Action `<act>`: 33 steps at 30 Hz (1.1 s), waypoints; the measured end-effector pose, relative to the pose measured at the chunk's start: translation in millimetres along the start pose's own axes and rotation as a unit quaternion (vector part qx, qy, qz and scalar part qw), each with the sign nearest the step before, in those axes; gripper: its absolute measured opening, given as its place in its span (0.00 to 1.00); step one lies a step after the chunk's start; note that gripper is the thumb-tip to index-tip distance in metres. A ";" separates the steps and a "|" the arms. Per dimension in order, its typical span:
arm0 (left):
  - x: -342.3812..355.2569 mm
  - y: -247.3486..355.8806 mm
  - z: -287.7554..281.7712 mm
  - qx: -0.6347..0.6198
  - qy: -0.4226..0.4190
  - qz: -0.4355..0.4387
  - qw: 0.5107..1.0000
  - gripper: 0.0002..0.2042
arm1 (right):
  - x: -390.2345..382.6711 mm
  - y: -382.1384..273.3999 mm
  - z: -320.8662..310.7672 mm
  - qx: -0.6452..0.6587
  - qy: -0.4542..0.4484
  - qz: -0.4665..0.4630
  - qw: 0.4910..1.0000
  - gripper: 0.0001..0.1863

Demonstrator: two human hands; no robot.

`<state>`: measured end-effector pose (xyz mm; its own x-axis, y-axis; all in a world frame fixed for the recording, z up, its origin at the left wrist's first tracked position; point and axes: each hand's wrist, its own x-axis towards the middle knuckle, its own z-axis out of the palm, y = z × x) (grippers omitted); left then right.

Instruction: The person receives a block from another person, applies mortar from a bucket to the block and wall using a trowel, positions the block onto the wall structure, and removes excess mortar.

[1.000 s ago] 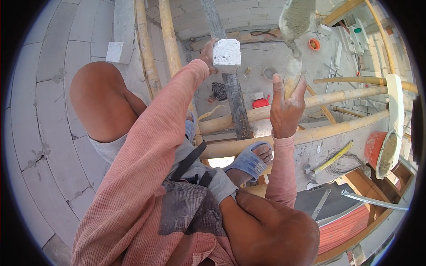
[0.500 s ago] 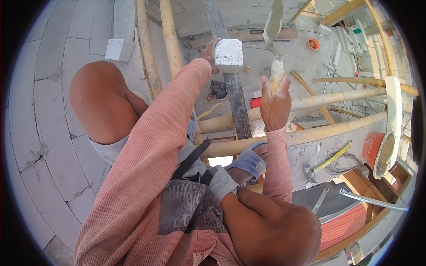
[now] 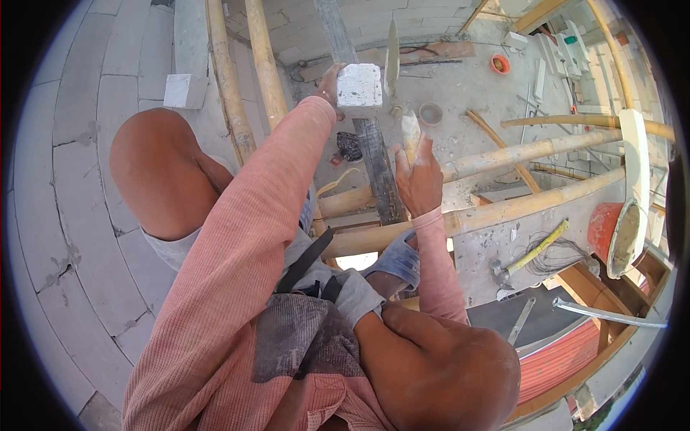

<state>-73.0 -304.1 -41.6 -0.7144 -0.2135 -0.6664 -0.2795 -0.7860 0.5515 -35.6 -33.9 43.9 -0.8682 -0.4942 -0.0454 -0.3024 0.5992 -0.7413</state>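
My left hand (image 3: 329, 85) is closed round the back left of a small white pitted block (image 3: 359, 85), above a dark weathered plank (image 3: 381, 172). My right hand (image 3: 419, 179) grips the pale, caked handle of a trowel (image 3: 410, 133). Its mortar-streaked blade (image 3: 392, 54) stands nearly edge-on beside the right side of the block; whether they touch I cannot tell. Bamboo poles (image 3: 503, 212) cross below both hands, and my sandaled foot (image 3: 402, 262) is under my right forearm.
A block wall (image 3: 86, 230) fills the left, with a loose block (image 3: 180, 92) on it. A red bucket of mortar (image 3: 604, 233) and a yellow-handled hammer (image 3: 537, 249) are at the right. Far below lie an orange bucket (image 3: 502, 63), a grey bucket (image 3: 430, 113) and timber.
My right hand has moved left and slightly down with the trowel, bringing the blade beside the block and turning it edge-on. My left hand and block have shifted only slightly.
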 end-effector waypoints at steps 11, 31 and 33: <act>-11.5 -11.8 39.7 0.098 0.085 -0.038 0.991 0.28 | -20.1 33.3 18.7 -0.068 -0.039 0.063 0.995 0.26; -9.1 -5.0 18.5 0.074 0.103 -0.038 0.991 0.22 | -21.0 31.7 18.2 0.002 -0.054 0.102 0.993 0.28; -1.4 -4.0 2.7 0.016 0.037 -0.046 0.998 0.26 | -0.4 20.3 3.5 0.040 0.005 0.056 0.998 0.28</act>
<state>-72.6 -299.0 -41.5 -0.6363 -0.1846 -0.7490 -0.3631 -0.7850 0.5020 -40.0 -23.6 26.6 -0.8984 -0.4208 -0.1254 -0.1708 0.5980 -0.7831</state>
